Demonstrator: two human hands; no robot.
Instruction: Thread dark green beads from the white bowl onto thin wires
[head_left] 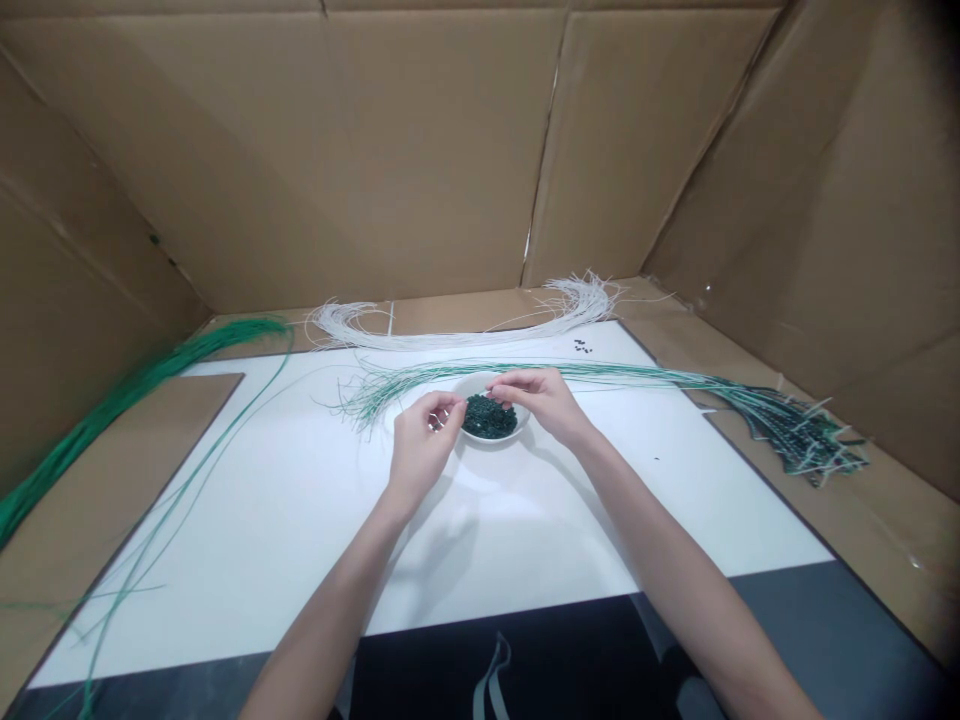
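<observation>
A white bowl (491, 441) filled with small dark green beads (489, 416) stands on the white board, between my hands. My left hand (424, 440) is at the bowl's left rim, thumb and forefinger pinched together; thin pale lines show by its curled fingers, too fine to name. Over the bowl's right side, my right hand (541, 400) also pinches thumb and forefinger, with a tiny pale bit at the tips. A bundle of green strings (622, 374) runs behind the bowl, ending at the right in dark beaded lengths (802, 435) with pale ends.
White strings (480, 340) lie along the back edge of the white board (300, 540). A thick green string bundle (142, 390) lies at the left, with loose strands trailing forward. Several dark bits (582, 346) sit at the back right. Cardboard walls (420, 150) enclose the back and sides.
</observation>
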